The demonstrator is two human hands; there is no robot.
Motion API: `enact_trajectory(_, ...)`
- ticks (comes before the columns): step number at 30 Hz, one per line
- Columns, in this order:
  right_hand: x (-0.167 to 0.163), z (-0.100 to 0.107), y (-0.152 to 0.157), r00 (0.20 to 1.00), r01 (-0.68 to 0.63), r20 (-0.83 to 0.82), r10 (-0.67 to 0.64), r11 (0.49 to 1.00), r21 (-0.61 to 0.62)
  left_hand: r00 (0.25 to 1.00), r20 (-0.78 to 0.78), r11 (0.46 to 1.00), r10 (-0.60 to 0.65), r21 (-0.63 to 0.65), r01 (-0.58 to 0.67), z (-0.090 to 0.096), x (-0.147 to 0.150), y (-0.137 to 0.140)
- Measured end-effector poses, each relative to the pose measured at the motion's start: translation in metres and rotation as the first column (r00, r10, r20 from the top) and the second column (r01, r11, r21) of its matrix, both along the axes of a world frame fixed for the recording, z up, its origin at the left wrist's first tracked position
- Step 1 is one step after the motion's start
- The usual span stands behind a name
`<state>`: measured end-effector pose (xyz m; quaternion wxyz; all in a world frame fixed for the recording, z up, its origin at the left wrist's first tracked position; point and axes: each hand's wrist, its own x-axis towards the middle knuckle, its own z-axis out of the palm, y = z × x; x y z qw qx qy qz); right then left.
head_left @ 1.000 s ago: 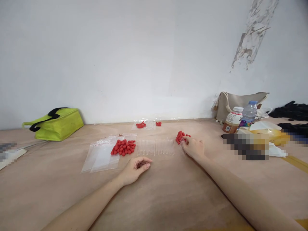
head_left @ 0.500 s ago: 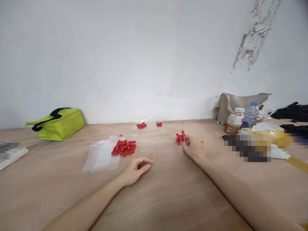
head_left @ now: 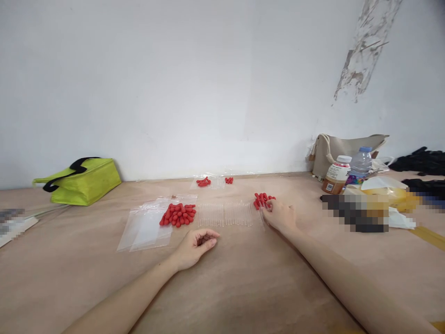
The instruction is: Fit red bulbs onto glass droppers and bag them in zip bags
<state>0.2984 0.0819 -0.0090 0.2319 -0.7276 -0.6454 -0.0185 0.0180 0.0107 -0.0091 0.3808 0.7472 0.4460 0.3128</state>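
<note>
Fingers curled loosely, my left hand [head_left: 196,248] rests on the table with nothing visible in it, thumb a little apart from the fingers. On the right, my right hand [head_left: 280,215] has its fingers pinched down at a small group of red-bulbed glass droppers [head_left: 260,200], whose clear tubes are partly hidden by the hand. Between the hands and farther back lies a row of clear glass tubes [head_left: 224,215]. Left of that row is a pile of red rubber bulbs [head_left: 178,215], partly on flat clear zip bags [head_left: 148,229].
Against the wall lie a clear bag with red bulbs [head_left: 203,182] and a few more red bulbs [head_left: 229,180]. A lime-green bag [head_left: 85,183] stands far left. At right are a brown drink bottle [head_left: 337,175], a clear bottle [head_left: 362,162] and a beige bag [head_left: 323,155].
My right hand has shifted slightly at the droppers, and their red bulbs now sit more closely side by side. My left hand has not moved. The view has turned very slightly.
</note>
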Motion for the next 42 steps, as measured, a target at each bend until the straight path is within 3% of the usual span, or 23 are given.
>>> enact_trajectory(8, 0.003, 0.0, 0.0, 0.998, 0.025, -0.051, -0.026, 1.0, -0.002, 1.0, -0.007, 1.0, -0.003, 0.001, 0.003, 0.002, 0.001, -0.002)
enact_trajectory(15, 0.006, 0.003, -0.007, 1.0, -0.014, 0.012, 0.013, 0.998, 0.065, 1.0, -0.01, 1.0, -0.007, -0.009, 0.007, 0.001, 0.0, -0.001)
enact_trajectory(42, -0.007, 0.001, -0.005, 0.999, -0.026, 0.022, 0.027, 0.999, -0.023, 1.0, -0.025, 1.0, 0.01, 0.002, -0.01, 0.002, 0.0, 0.0)
